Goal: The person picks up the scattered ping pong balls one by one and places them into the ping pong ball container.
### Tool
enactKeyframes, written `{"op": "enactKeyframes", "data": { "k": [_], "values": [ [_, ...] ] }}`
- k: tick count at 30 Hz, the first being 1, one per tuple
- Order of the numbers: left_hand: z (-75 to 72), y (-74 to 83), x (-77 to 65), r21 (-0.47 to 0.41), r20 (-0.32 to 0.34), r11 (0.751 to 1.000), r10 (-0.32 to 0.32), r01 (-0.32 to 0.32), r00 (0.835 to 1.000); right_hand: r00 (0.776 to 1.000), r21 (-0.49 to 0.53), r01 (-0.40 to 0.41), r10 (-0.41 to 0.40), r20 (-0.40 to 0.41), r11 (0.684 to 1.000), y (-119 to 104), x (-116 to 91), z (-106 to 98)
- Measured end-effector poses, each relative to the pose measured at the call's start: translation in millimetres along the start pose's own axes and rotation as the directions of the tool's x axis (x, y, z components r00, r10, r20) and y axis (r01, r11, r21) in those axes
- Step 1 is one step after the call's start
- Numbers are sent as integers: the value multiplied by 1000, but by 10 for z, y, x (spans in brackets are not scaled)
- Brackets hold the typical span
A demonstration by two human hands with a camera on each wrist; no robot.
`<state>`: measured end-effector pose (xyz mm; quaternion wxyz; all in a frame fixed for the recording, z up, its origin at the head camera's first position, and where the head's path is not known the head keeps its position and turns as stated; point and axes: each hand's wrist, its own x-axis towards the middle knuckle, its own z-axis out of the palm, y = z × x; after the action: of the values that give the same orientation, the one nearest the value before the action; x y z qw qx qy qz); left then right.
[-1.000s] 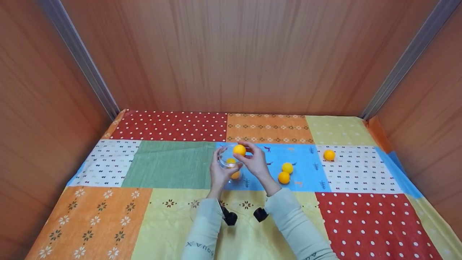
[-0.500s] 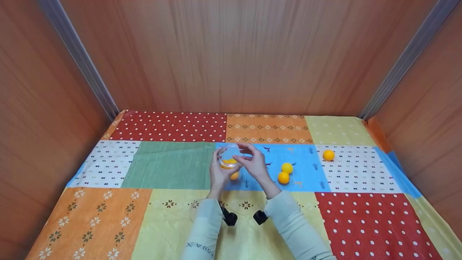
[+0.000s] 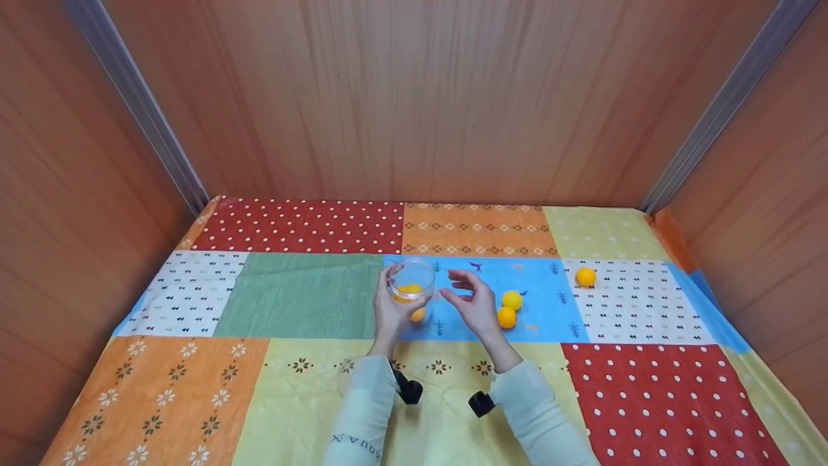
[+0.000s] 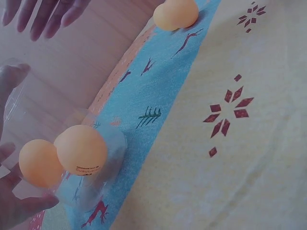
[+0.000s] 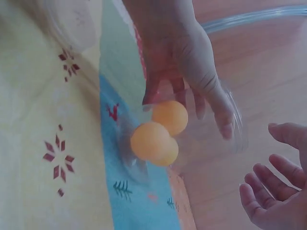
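A clear plastic jar (image 3: 417,266) stands on the blue patch of cloth, its round mouth facing up. My left hand (image 3: 388,315) grips its side, fingers and thumb curled round the wall. Three orange ping-pong balls (image 5: 149,140) lie in the lower part of the jar, as the right wrist view shows. To the right of the jar, my right hand (image 3: 477,309) hovers with fingers loosely bent and parted, nothing between them. Two more ping-pong balls (image 3: 509,309) sit side by side on the cloth just beyond the right hand.
Farther right, a single ping-pong ball (image 3: 585,277) rests on the white patch. A clear round lid-like piece (image 5: 72,21) lies on the yellow cloth by the left forearm. The patchwork tablecloth (image 3: 310,294) reaches wooden panels (image 3: 440,103) at the back and sides.
The ball pinched by my right hand a second ago was let go into the jar. The right hand then drew back to the right, and its fingers parted. My left hand keeps holding the jar.
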<state>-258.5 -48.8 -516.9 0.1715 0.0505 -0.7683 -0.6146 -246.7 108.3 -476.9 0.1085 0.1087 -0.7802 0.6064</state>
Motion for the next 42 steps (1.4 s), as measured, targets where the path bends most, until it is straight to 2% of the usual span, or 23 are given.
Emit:
{"op": "enactKeyframes", "data": {
  "k": [3,10,14,17,21,26,34,42],
  "values": [
    [-5,-8,-2,-4,7,1000,-10,10,1000,1000,9,1,-1,-22,1000,19,-44,-66],
    [-11,-16,0,-12,6,1000,3,-3,1000,997,-4,-4,4,-81,1000,-150,-195,-225],
    [-13,-22,-1,-14,6,1000,11,-11,1000,993,-18,-17,14,-120,1000,-116,-257,-305],
    [-15,-26,0,-12,10,1000,12,-12,1000,988,-29,-29,24,-155,999,-53,-283,-364],
    [-16,-21,4,-13,18,1000,2,-2,1000,980,-37,-55,47,-191,998,199,-267,-460],
    [-18,-10,2,-13,17,1000,-13,14,1000,967,-65,-147,129,-222,987,484,-254,-560],
    [-20,-3,-4,-4,19,1000,-25,25,1000,935,-119,-241,197,-296,963,622,-285,-668],
    [-17,-17,-10,-10,12,1000,13,-13,1000,907,-128,-364,319,-276,923,709,-325,-730]
  ]
}}
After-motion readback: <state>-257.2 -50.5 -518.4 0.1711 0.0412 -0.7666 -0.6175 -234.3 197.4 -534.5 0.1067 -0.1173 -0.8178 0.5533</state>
